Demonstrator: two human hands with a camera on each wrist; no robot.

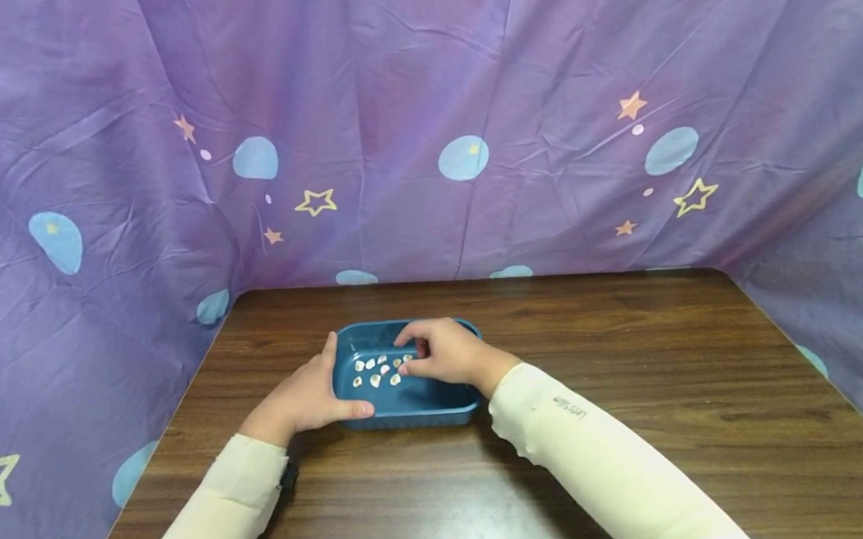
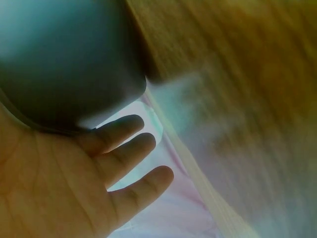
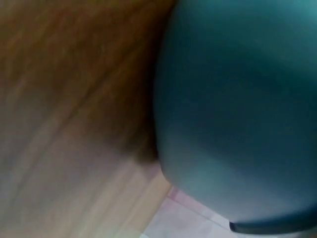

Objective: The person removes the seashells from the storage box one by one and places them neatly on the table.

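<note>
A blue plastic basin (image 1: 418, 421), rounded and rectangular, stands on the table. Inside it lie several small whitish pieces (image 1: 375, 380), shell-like with tan marks, loosely in rows on the left part of the floor. My left hand (image 1: 307, 397) rests against the basin's left side, thumb along the front rim; in the left wrist view three fingers stretch out straight beside the dark basin wall. Over the basin, my right hand (image 1: 444, 351) reaches in from the right, thumb and index finger apart above the pieces. The right wrist view shows the basin's outer wall (image 3: 237, 109) but no hand.
The brown wood-grain table (image 1: 631, 373) extends well to the right of the basin and in front of it. A purple cloth (image 1: 390, 82) with stars and blue blobs hangs behind and at both sides. Pale sleeves cover both forearms.
</note>
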